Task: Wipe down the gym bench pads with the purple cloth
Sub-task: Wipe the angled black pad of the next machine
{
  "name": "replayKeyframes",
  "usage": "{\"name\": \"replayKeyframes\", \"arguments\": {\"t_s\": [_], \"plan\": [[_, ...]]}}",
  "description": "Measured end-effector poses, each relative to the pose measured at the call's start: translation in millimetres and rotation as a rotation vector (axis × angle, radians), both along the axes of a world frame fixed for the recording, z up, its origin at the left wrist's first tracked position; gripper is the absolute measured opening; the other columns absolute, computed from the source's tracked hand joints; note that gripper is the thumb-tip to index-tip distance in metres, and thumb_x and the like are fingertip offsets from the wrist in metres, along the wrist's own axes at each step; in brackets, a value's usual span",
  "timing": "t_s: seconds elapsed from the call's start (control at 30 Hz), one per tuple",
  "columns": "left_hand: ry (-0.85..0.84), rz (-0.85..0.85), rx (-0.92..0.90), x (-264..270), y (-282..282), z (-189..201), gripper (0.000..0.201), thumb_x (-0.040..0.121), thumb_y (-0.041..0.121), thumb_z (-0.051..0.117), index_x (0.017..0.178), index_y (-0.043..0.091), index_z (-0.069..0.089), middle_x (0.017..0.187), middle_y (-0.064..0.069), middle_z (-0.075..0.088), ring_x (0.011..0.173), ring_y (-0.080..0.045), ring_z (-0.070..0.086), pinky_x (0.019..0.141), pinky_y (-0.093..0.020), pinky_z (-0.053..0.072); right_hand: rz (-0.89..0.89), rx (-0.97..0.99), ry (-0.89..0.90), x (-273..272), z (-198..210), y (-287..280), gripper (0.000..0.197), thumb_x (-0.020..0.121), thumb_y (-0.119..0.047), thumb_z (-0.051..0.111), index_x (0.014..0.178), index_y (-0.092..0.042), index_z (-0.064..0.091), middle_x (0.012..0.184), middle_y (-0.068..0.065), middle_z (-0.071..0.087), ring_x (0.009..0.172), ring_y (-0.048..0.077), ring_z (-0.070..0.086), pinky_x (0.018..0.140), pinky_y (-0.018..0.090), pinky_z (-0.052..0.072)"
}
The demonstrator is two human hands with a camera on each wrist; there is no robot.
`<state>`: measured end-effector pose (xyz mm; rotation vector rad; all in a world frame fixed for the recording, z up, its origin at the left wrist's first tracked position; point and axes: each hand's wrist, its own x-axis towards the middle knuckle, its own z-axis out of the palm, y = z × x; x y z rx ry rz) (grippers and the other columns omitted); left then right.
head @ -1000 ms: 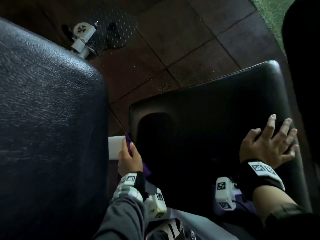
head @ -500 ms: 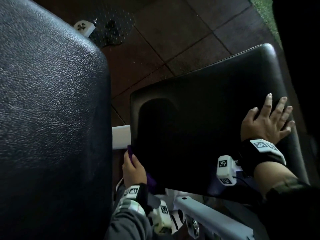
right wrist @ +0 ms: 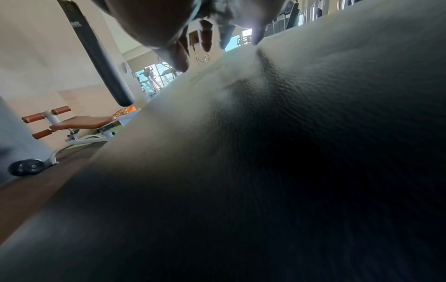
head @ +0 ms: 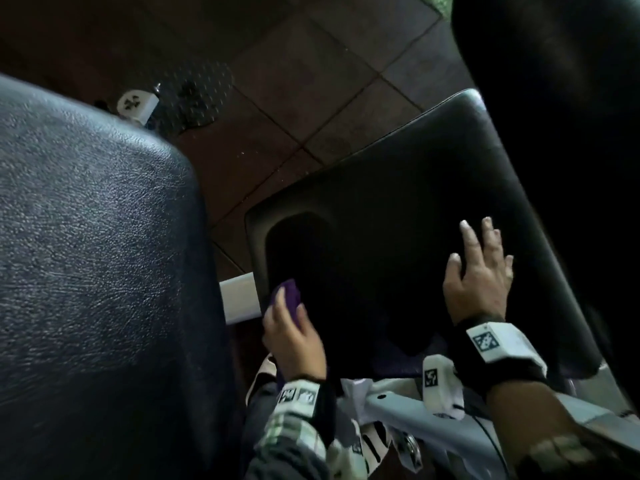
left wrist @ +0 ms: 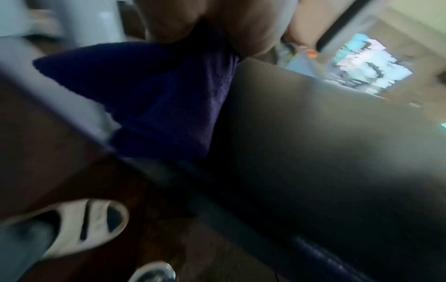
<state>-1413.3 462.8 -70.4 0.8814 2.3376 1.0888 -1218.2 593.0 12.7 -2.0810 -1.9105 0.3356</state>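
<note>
Left hand [head: 292,336] grips crumpled purple cloth [head: 289,297] against the near-left edge of the black vinyl seat pad [head: 398,216]. Right hand [head: 479,275] lies flat, fingers spread, on the pad's right side.

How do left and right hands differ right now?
The left hand grips the purple cloth at the seat pad's left edge; the right hand holds nothing. Left fingers curl round the cloth; right fingers lie spread, flat on the pad's top. Both wear wrist cameras.
</note>
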Motion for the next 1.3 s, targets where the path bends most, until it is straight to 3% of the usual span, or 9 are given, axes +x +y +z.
{"name": "replayKeyframes", "arguments": {"t_s": [0.13,0.3,0.4,0.5,0.67,0.8,0.97,1.13,1.3], "plan": [[-0.029,-0.316,0.046,22.6,62.9,27.7,0.043,0.089,0.037,0.048,0.130,0.026,0.044,0.119,-0.018,0.059,0.102,-0.037,0.060,0.088,-0.041,0.046,0.077,0.118,0.102,-10.7,-0.6,-30.7,0.041,0.087,-0.022,0.045,0.125,-0.013,0.059,0.134,0.011,0.050,0.115,0.020,0.051,0.092,0.037,0.044],[-0.107,-0.729,-0.022,46.2,88.4,56.6,0.069,0.081,0.050,0.042,0.139,0.015,0.048,0.138,-0.016,0.046,0.114,-0.035,0.047,0.102,-0.033,0.032,-0.078,0.019,0.266,-30.2,-0.4,-62.0,0.037,0.089,-0.021,0.059,0.126,-0.017,0.058,0.120,0.005,0.051,0.088,0.012,0.057,0.078,0.026,0.047],[-0.133,-0.908,-0.004,25.7,90.8,55.6,0.065,0.079,0.031,0.038,0.137,0.004,0.050,0.141,-0.020,0.046,0.122,-0.038,0.048,0.109,-0.032,0.031,-0.162,-0.058,0.306,-46.7,-4.1,-67.3,0.044,0.087,-0.020,0.062,0.130,-0.020,0.054,0.127,0.006,0.046,0.102,0.022,0.058,0.086,0.024,0.042],[-0.253,-1.071,-0.012,-6.0,95.6,53.1,0.066,0.074,0.005,0.042,0.139,0.005,0.046,0.147,-0.013,0.042,0.136,-0.024,0.041,0.112,-0.015,0.021,-0.199,-0.122,0.274,-71.8,-8.7,-63.8,0.054,0.085,-0.027,0.064,0.136,-0.023,0.047,0.139,0.006,0.038,0.120,0.020,0.047,0.091,0.024,0.038],[-0.263,-1.125,0.019,-30.6,100.1,38.1,0.073,0.076,-0.012,0.054,0.142,0.013,0.041,0.149,0.000,0.038,0.137,-0.010,0.035,0.115,-0.016,0.021,-0.225,-0.174,0.148,-108.6,-19.6,-52.7,0.081,0.074,-0.046,0.067,0.143,-0.015,0.036,0.146,0.012,0.029,0.119,0.031,0.043,0.096,0.038,0.043],[-0.053,-1.018,-0.064,-35.6,95.3,23.8,0.070,0.080,0.010,0.071,0.142,0.009,0.039,0.148,-0.006,0.038,0.138,-0.018,0.033,0.114,-0.016,0.016,-0.217,-0.155,0.134,-109.8,-25.5,-57.3,0.082,0.074,-0.028,0.072,0.144,-0.013,0.032,0.146,0.015,0.028,0.113,0.036,0.045,0.099,0.037,0.038],[0.183,-1.153,-0.172,-30.6,90.2,25.6,0.065,0.092,0.035,0.056,0.149,0.023,0.029,0.158,0.006,0.023,0.147,-0.013,0.012,0.118,-0.049,0.009,-0.257,-0.008,0.194,-86.5,-25.1,-79.1,0.067,0.068,-0.020,0.065,0.131,-0.004,0.050,0.131,0.018,0.047,0.100,0.038,0.056,0.090,0.040,0.045],[0.425,-1.395,-0.278,-22.5,78.2,24.8,0.073,0.079,0.074,0.023,0.146,0.053,0.001,0.161,0.008,-0.013,0.147,-0.015,-0.016,0.113,-0.062,0.004,-0.636,0.254,0.307,-43.1,-24.2,-144.7,0.063,0.075,-0.030,0.046,0.130,0.001,0.049,0.129,0.025,0.046,0.115,0.037,0.049,0.100,0.024,0.033],[0.495,-1.472,-0.411,-15.9,76.3,23.5,0.078,0.084,0.071,0.040,0.143,0.056,-0.009,0.150,0.007,-0.040,0.139,-0.021,-0.035,0.111,-0.066,0.000,-0.951,0.397,0.453,-22.9,-34.7,-165.3,0.062,0.083,-0.027,0.042,0.138,0.001,0.037,0.134,0.027,0.045,0.124,0.039,0.043,0.102,0.021,0.026]]}}
